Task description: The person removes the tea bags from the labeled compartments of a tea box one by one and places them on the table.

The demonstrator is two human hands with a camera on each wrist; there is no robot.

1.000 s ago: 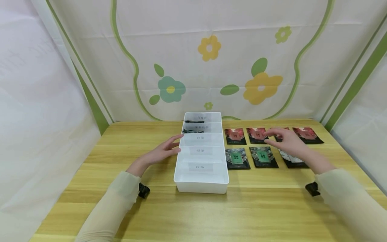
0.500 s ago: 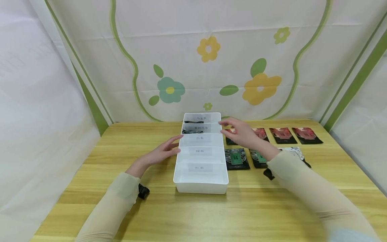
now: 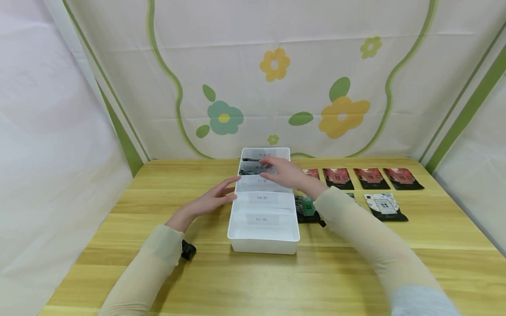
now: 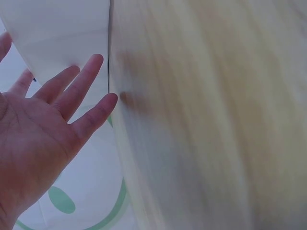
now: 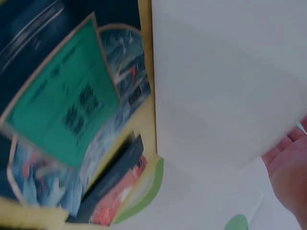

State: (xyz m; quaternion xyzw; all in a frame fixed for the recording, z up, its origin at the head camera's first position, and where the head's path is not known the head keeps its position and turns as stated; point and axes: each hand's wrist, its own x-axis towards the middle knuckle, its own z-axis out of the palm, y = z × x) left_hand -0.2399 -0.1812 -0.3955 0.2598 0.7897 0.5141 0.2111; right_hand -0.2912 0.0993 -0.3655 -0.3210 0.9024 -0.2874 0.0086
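Observation:
A white divided box (image 3: pixel 263 246) with labelled compartments stands lengthwise on the table. Dark packets show in its two rearmost compartments: a rear packet (image 3: pixel 251 159) and another packet (image 3: pixel 250 172) in front of it. My left hand (image 3: pixel 209 202) rests its fingertips along the box's left side; the left wrist view shows that hand (image 4: pixel 43 129) with fingers spread. Over the box, near those packets, hovers my right hand (image 3: pixel 290 173), thumb and fingers apart, nothing visible between them. The right wrist view catches only part of this hand (image 5: pixel 290 175) behind the box wall (image 5: pixel 220 86).
Right of the box lies a row of several red-and-black packets (image 3: pixel 337 177). Before it are a green-labelled packet (image 3: pixel 307 206), another mostly behind my right sleeve (image 3: pixel 356 224), and a white-labelled packet (image 3: pixel 383 206). A flower-patterned cloth (image 3: pixel 221 52) hangs behind the wooden table (image 3: pixel 253 281).
My right hand has moved left from above the red packets, past the box's right edge, to over its rear compartments. My left hand has stayed at the box's left side.

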